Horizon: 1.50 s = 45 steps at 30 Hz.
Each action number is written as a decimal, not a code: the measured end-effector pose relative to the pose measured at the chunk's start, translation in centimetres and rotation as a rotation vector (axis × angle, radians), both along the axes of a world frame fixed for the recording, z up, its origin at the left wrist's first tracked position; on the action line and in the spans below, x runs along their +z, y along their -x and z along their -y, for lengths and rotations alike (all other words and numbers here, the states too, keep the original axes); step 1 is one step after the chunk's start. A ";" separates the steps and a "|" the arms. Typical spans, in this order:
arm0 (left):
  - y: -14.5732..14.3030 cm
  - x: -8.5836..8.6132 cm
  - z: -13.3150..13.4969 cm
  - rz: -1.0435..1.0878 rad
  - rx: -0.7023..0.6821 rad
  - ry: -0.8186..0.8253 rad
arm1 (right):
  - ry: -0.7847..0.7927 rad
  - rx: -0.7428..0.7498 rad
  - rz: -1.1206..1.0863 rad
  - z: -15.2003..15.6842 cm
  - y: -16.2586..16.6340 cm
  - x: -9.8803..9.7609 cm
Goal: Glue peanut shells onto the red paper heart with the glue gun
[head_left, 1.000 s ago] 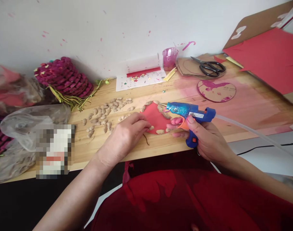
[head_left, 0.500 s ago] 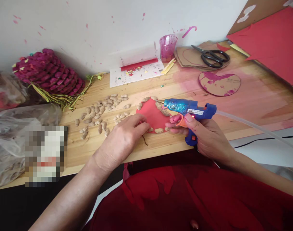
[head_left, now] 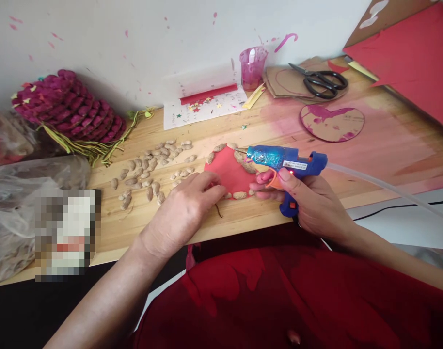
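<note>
My right hand [head_left: 310, 201] grips a blue hot glue gun [head_left: 287, 165], index finger on its orange trigger. The nozzle points left over a red paper disc [head_left: 230, 172] lying on the wooden table [head_left: 352, 155]. Peanuts [head_left: 239, 195] are stuck along the disc's rim. My left hand [head_left: 185, 208] rests with fingers curled on the disc's near left edge, pressing it down. A scatter of loose peanuts [head_left: 149, 167] lies just left of the disc.
Black scissors [head_left: 321, 82] lie on cardboard at the back right, beside a paint-smeared cardboard disc [head_left: 332, 122]. A pink cup [head_left: 252, 68] and sticker sheet [head_left: 203, 106] stand by the wall. A magenta scaled craft [head_left: 69, 111] and plastic bags [head_left: 28, 184] sit left. Red paper sheets [head_left: 410, 58] lean right.
The view has shifted slightly; my hands hold nearly the same places. The glue gun nozzle has crept a little left along the disc's far edge.
</note>
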<state>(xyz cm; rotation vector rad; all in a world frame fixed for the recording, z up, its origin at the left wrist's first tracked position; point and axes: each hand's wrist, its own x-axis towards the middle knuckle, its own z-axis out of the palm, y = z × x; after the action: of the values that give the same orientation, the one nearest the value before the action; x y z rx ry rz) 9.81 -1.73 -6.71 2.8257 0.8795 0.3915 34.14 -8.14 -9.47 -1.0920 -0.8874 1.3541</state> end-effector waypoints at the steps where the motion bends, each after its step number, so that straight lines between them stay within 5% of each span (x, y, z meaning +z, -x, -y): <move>1: 0.0 0.0 0.0 0.003 -0.003 -0.003 | -0.001 0.002 -0.001 0.0 0.0 0.0; 45: -0.4 -0.5 0.2 0.044 -0.004 -0.031 | 0.000 0.000 0.048 0.1 0.1 0.3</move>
<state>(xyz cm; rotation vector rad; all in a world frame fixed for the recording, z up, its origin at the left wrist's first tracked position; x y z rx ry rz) 10.21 -1.95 -7.25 2.8347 0.8658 0.4685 33.99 -8.28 -9.12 -1.1283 -0.9220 1.3327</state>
